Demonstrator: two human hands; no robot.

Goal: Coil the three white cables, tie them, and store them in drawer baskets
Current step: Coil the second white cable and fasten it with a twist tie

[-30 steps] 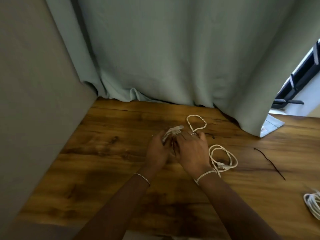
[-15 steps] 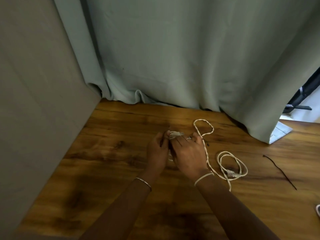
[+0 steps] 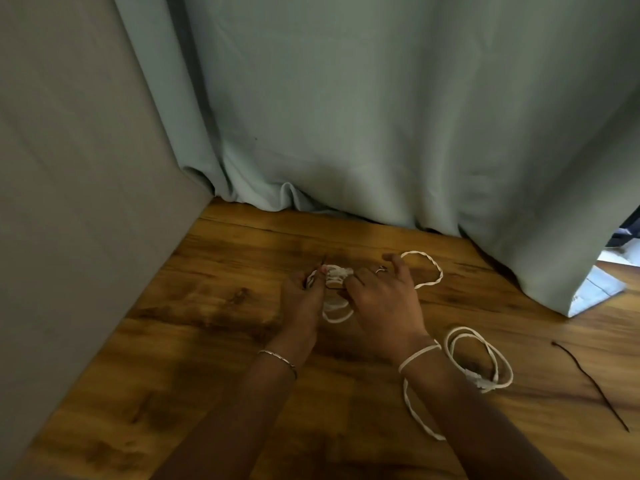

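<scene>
Your left hand [image 3: 302,296] is closed, its fingertips pinching one end of a thin dark tie [image 3: 323,263] against the small white coil [image 3: 336,276] that sits between your two hands. Your right hand [image 3: 384,299] pinches the coil's other side with thumb and forefinger, while its outer fingers spread loose and hold nothing. A loop of the same cable hangs just below the coil, touching the table [image 3: 207,341]. From behind your right fingers a braided white cable [image 3: 431,271] arcs out over the wood; a strand of it crosses your right wrist and runs down beside your forearm. Just right of that wrist lies a loose coil [image 3: 485,362], still untied, with a connector in its lower part. A second dark tie [image 3: 588,382] lies well apart to the right. A bangle [image 3: 277,358] rings your left wrist, a ring [image 3: 380,270] one right finger. A grey-green curtain [image 3: 346,116] hangs behind. No writing or label can be read.
</scene>
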